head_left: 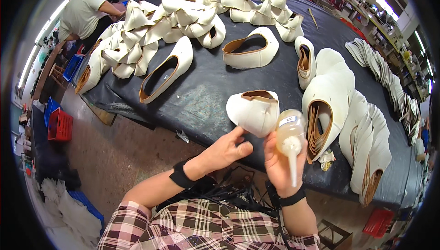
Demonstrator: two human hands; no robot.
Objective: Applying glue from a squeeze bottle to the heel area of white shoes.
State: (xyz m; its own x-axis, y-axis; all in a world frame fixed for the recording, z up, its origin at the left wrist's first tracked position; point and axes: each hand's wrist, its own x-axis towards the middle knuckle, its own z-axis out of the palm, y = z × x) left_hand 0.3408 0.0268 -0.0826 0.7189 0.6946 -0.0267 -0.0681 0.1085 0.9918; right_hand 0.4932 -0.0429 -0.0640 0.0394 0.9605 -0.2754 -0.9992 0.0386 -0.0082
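Observation:
A white shoe upper (253, 113) with a tan lining stands at the near edge of the dark table, toe part facing me. The fingertips of my left hand (223, 152) touch or nearly touch its lower left edge; thumb and forefinger are apart. In my right hand (283, 169) is a clear squeeze bottle (290, 128) of yellowish liquid, its long pale nozzle pointing down toward my wrist. The bottle is right beside the upper, and the right fingertips lie close to the upper's lower edge. Some fingers are hidden behind the bottle.
Single white uppers (167, 73) lie farther off, before a large heap of uppers (174, 18). Nested stacks (327, 82) stand at the right, with rows of flat white pieces (380, 66) beyond. A co-worker (85, 9) sits far left; a red crate (60, 125) is below.

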